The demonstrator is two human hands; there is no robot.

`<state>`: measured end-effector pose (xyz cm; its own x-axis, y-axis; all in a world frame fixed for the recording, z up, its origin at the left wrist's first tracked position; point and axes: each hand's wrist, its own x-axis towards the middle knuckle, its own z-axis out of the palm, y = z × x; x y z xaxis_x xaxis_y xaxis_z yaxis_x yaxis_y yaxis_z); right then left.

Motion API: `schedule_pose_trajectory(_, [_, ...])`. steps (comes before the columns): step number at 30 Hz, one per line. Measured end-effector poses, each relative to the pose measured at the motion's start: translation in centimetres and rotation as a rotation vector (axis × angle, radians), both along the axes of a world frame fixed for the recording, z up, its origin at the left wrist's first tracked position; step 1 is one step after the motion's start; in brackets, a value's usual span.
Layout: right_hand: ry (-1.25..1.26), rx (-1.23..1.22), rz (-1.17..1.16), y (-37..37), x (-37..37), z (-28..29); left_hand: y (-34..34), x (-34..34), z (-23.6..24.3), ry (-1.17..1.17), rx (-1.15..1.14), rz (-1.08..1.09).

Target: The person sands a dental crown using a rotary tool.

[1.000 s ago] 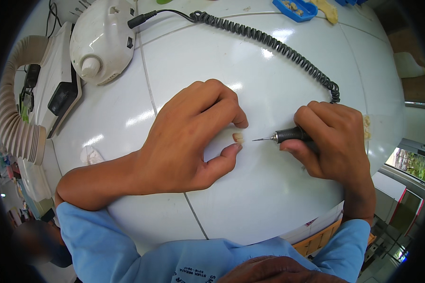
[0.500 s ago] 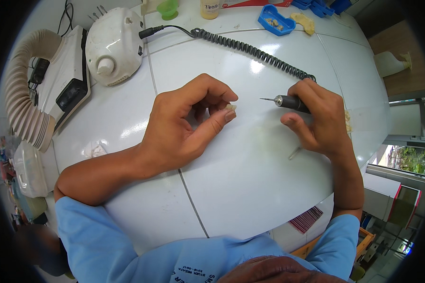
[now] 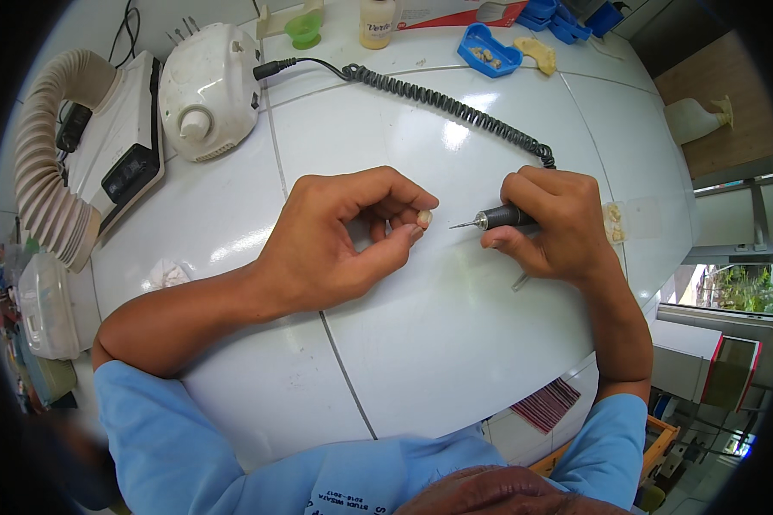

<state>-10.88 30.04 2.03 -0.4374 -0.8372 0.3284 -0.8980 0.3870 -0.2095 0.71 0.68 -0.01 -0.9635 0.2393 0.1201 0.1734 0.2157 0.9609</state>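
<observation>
both forearms rest across the white table (image 3: 421, 343), elbows spread wide and sleeves near its rounded near edge; the left hand (image 3: 343, 236) is arched with its side low to the table, thumb and forefinger closed in a pinch on a small pale tooth (image 3: 425, 218), the other fingers curled in behind; the right hand (image 3: 558, 225) is wrapped round a black drill (image 3: 505, 216), thumb reaching along below it, the thin bit (image 3: 465, 225) pointing left at the tooth, just beside it but apart; that makes one tooth in the grip, one drill and one bit; one coiled cord (image 3: 451, 107) runs from the right hand to one white motor box (image 3: 206, 94), which has at least three thin rods standing behind it; at the far side are one green cup (image 3: 303, 30), one bottle (image 3: 376, 24) and one blue tray (image 3: 489, 51) of small pale bits, too small to count, with one yellow piece (image 3: 537, 54) beside it; one crumpled tissue (image 3: 167, 273) lies by the left forearm; a wide stretch of table runs from the hands to the near edge, and another up to the cord; the right edge curves past the right wrist
</observation>
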Motion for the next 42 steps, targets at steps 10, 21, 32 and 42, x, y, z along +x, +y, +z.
schedule_pose_trajectory(10, [0.043,0.003,0.018,-0.4,0.2,-0.3,-0.2,0.0,0.2,0.03,-0.025,-0.037])
schedule_pose_trajectory(21, [0.068,0.007,0.016,-0.5,0.3,-0.5,0.0,0.0,0.5,-0.008,-0.006,-0.041])
schedule_pose_trajectory(32, [0.126,0.046,-0.004,-0.8,0.8,-0.6,0.0,-0.2,0.7,0.037,-0.097,-0.061])
schedule_pose_trajectory(42, [0.139,0.079,-0.03,-1.0,1.1,-0.6,0.1,-0.1,0.7,-0.025,-0.088,-0.047])
